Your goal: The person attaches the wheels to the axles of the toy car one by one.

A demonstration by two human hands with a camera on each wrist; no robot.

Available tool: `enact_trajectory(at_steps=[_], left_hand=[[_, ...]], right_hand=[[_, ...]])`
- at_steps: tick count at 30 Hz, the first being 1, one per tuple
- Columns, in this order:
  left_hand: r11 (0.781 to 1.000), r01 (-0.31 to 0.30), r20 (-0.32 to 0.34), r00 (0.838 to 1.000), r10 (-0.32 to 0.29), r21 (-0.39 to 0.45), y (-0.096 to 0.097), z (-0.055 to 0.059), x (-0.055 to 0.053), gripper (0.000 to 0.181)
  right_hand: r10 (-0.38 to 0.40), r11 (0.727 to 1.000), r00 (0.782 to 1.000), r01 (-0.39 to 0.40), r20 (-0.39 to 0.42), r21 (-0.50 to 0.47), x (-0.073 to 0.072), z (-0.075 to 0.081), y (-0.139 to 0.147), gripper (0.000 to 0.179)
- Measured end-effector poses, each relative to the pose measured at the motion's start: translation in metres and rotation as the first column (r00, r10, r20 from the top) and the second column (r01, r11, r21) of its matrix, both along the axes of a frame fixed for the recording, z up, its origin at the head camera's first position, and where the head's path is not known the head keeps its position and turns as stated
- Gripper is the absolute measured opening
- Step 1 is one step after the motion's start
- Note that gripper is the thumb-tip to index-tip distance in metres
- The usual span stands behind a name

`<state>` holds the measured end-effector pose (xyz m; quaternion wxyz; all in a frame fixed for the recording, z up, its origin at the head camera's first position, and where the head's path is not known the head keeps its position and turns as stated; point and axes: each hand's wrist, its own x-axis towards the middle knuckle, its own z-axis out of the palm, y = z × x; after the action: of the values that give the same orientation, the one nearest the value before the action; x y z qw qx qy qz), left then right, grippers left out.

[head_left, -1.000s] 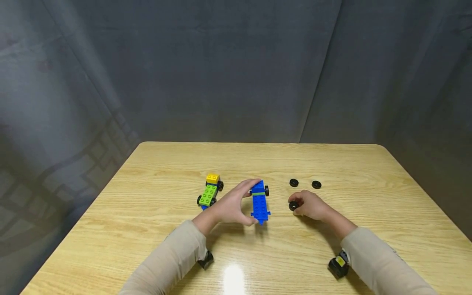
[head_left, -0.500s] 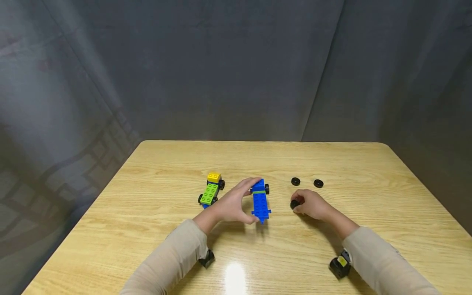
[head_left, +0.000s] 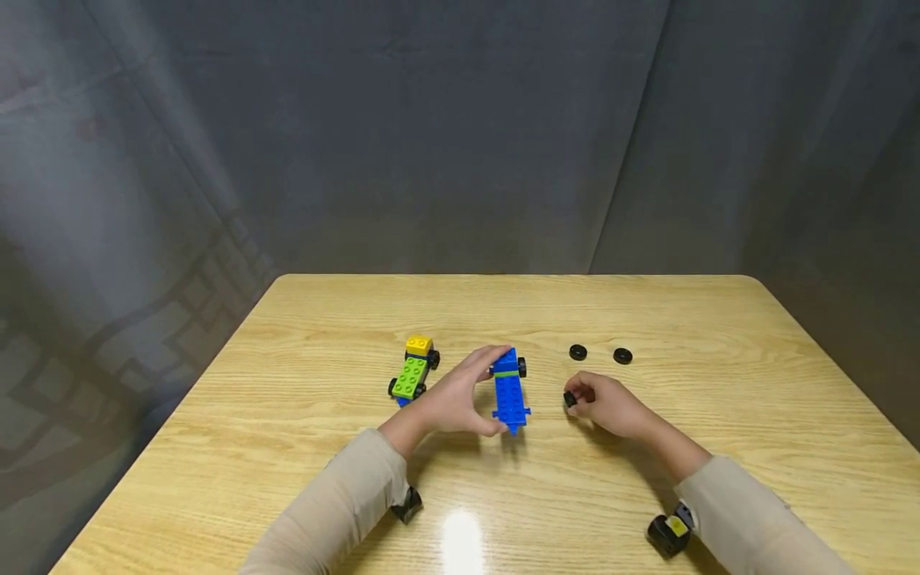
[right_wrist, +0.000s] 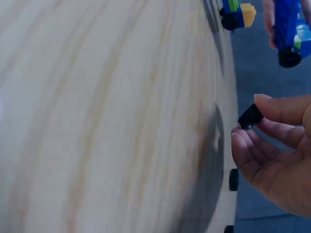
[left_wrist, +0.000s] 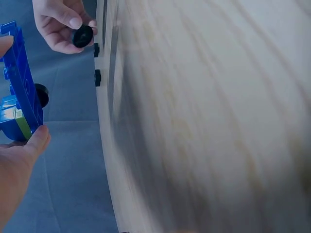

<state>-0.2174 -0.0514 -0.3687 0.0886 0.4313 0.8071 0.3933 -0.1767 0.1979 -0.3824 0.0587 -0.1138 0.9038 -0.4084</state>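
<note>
Between thumb and fingers my left hand [head_left: 451, 401] grips a blue toy car chassis [head_left: 509, 399] by its two ends, held up above the table. The chassis has one black wheel [head_left: 522, 367] at the far right corner, a thin green layer near its far end, and bare axle stubs at its near end. To its right, my right hand [head_left: 607, 403] pinches a loose black wheel [right_wrist: 250, 117] between thumb and fingers, raised off the table in the right wrist view. That wheel is apart from the chassis.
A built toy car [head_left: 411, 377] in green, yellow and blue with black wheels stands left of my left hand. Two loose black wheels, one nearer the middle [head_left: 578, 352] and one farther right [head_left: 622, 356], lie beyond my right hand on the wooden table [head_left: 287, 447].
The wheel in my right hand has turned from showing its flat face to more edge-on, and has shifted slightly left. My left hand and the chassis stay nearly still.
</note>
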Motion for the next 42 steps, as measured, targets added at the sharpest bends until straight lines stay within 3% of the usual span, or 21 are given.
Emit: enact_trajectory(at_steps=[13,20,28,30,36,42], left_hand=[[1.000,-0.007,0.026,1.000,0.007,0.004,-0.001,0.001,0.001,0.100],[1.000,-0.005,-0.002,1.000,0.005,0.017,0.000,0.000,0.000,0.098],[1.000,-0.008,0.055,0.998,0.007,0.012,-0.001,0.030,0.021,0.091],[1.000,-0.006,0.038,0.999,0.005,0.011,-0.001,0.026,0.019,0.092],[1.000,-0.022,0.006,1.000,0.022,-0.002,-0.001,0.000,0.003,0.098],[1.000,-0.011,0.008,1.000,0.011,0.018,-0.001,-0.004,0.000,0.098]], right_hand=[[0.033,0.993,0.999,-0.034,-0.014,-0.110,0.012,0.009,-0.013,0.025],[0.066,0.987,0.998,-0.067,-0.014,-0.149,0.014,0.010,-0.018,0.027],[0.061,0.984,0.998,-0.060,0.001,-0.167,0.017,0.009,-0.023,0.029],[0.067,0.981,0.998,-0.064,0.006,-0.185,0.018,0.009,-0.024,0.030],[0.113,0.962,0.993,-0.104,0.023,-0.252,0.020,0.008,-0.028,0.034],[0.132,0.958,0.991,-0.123,0.018,-0.258,0.022,0.010,-0.031,0.036]])
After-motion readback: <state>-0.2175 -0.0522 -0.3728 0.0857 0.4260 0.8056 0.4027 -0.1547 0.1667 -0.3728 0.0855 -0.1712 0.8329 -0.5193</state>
